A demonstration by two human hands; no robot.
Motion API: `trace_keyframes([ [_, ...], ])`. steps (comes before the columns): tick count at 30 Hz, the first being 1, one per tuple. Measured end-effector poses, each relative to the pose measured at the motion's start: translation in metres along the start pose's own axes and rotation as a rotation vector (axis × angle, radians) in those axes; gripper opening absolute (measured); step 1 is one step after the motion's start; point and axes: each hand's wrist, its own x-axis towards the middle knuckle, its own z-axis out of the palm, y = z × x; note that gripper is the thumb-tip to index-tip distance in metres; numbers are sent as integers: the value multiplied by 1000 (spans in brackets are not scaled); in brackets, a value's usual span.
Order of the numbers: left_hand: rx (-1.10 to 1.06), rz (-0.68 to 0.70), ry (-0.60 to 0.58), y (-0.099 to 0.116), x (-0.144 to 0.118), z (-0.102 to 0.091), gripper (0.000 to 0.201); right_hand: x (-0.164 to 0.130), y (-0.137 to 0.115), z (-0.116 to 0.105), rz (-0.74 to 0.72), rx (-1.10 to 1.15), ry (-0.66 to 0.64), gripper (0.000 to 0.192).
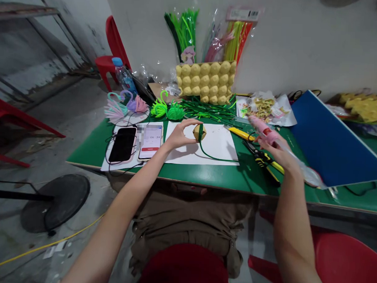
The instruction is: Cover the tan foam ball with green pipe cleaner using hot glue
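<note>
My left hand (179, 135) pinches a tan ball (199, 132) w/ green wire (212, 155) looped over it, above white paper (221, 144). Right hand (276, 150), at 3 o'clock, fingers wrapped tight round a pink glue gun (263, 127).

Soft even light, strongly warped edges

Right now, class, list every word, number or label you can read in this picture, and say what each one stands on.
"06:34": on the lit phone screen, left of the white paper; likely a timer.
Red button under it: lettering too small to read.
Barcode label on the pipe-cleaner packet at the wall: too blurred to read.
Patch beside the phone: pixelated, unreadable.
Nothing else legible.
</note>
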Motion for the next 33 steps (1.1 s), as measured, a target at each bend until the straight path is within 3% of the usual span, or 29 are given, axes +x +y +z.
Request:
trace_keyframes([
  [3, -7, 5, 8, -1, 0, 0, 62, 6, 13, -32, 31, -207, -8, 26],
  [5, -9, 0, 8, -1, 1, 0, 62, 14, 25, -46, 75, -300, -29, 31],
  [10, -14, -20, 23, 1, 1, 0, 62, 36, 51, -61, 100, -590, -26, 33],
  [13, -19, -63, 26, 2, 1, 0, 64, 40, 49, -66, 148, -716, -89, 34],
  [16, -43, -109, 17, 4, 1, 0, 66, 27, 25, -65, 204, -847, -69, 36],
  [18, -61, -132, 17, 4, 1, 0, 66, 12, 0, -53, 207, -881, -23, 31],
  [20, -72, -155, 21, 5, 1, 0, 67, -4, -28, -28, 14, -661, -1, 27],
  [23, -84, -200, 30, 5, 1, 0, 66, -23, -61, 32, -246, -322, -31, 30],
  [26, -91, -246, 40, 4, 1, 0, 64, -28, -76, 94, -249, -307, -58, 43],
  [28, -88, -270, 40, 3, 1, 0, 64, -25, -77, 123, -259, -356, -103, 45],
  [30, -93, -287, 43, 1, 1, 0, 64, -20, -75, 137, -287, -385, -117, 29],
  [33, -116, -294, 40, -1, 1, 1, 64, -12, -73, 137, -360, -423, -96, 12],
])
